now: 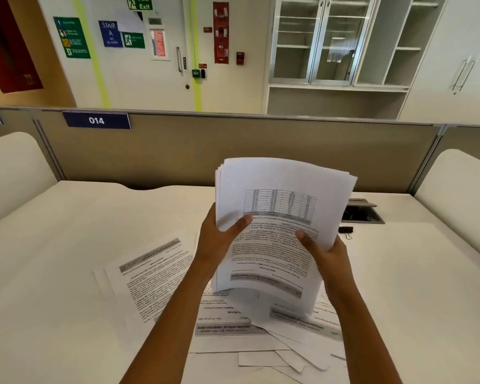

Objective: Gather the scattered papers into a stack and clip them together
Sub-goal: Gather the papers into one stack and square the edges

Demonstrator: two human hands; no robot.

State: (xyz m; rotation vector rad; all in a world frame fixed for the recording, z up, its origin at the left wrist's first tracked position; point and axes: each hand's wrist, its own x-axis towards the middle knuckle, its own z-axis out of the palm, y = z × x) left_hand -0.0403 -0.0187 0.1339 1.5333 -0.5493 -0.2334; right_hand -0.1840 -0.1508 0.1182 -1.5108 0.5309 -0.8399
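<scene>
I hold a stack of printed papers (280,206) upright above the desk, its top sheet showing a table and upside-down text. My left hand (219,236) grips the stack's left edge with the thumb on the front. On the right edge, my right hand (324,253) holds it the same way. Several loose printed sheets (155,275) lie scattered on the white desk (53,273) beneath and left of my arms. A black binder clip (345,230) rests on the desk just right of the stack, apart from both hands.
An open cable hatch (362,213) is sunk into the desk behind the clip. A beige partition (233,151) labelled 014 closes off the far edge. Cream side panels (460,189) stand at the desk's left and right.
</scene>
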